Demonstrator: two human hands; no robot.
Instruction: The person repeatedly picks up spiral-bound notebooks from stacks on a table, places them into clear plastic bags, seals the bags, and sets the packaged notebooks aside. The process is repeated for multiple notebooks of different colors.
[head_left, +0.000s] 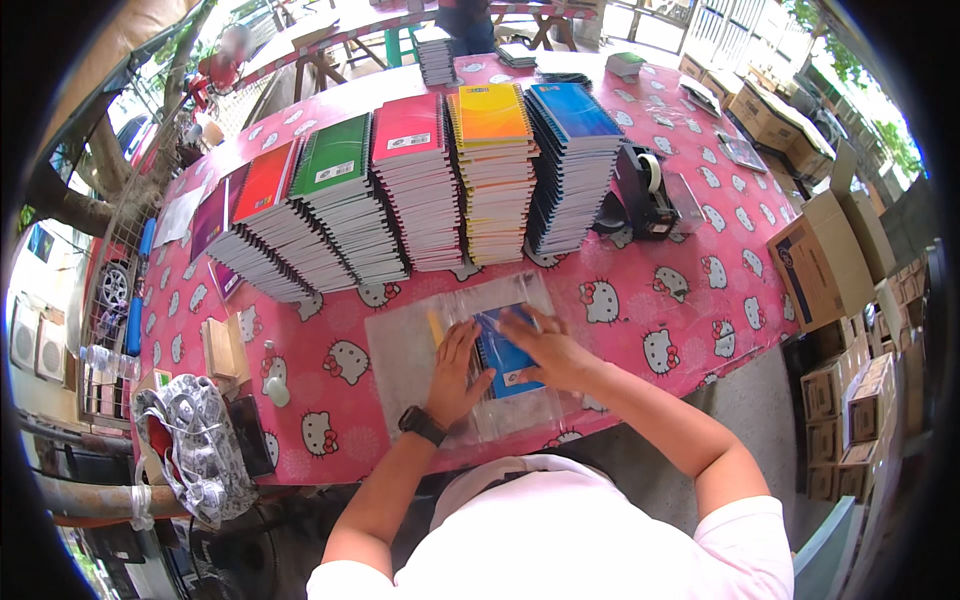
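**Hands on a bagged notebook at a pink table of stacked notebooks**

The table [690, 300] is long and covered in a pink cloth printed with white cartoon cats. It stands outdoors or under an open shelter, with trees and a parked vehicle off to the table's left side and a metal fence at its far right corner. A blue notebook [505, 355] lies at the near edge of the table, inside a clear plastic bag [410, 340] that spreads flat around it. The left hand [458, 372] rests open and flat on the bag, just left of the notebook, with a black watch at the wrist. The right hand [545, 350] lies over the notebook's right side, fingers spread and pressing down, gripping nothing.

Behind the bag, across the middle of the table, stand leaning stacks of spiral notebooks [420, 190] with purple, red, green, pink, yellow and blue covers. A black tape dispenser [645, 190] sits just right of the blue stack. Cardboard boxes [825, 260] pile up beyond the table's right edge, and a patterned cloth bag [195, 445] hangs at its near left corner.

The far end of the table is small and bent by the lens; what lies there is hard to make out. A person standing at that end is cut off by the frame's top. Glare on the plastic hides whatever else is in the bag.
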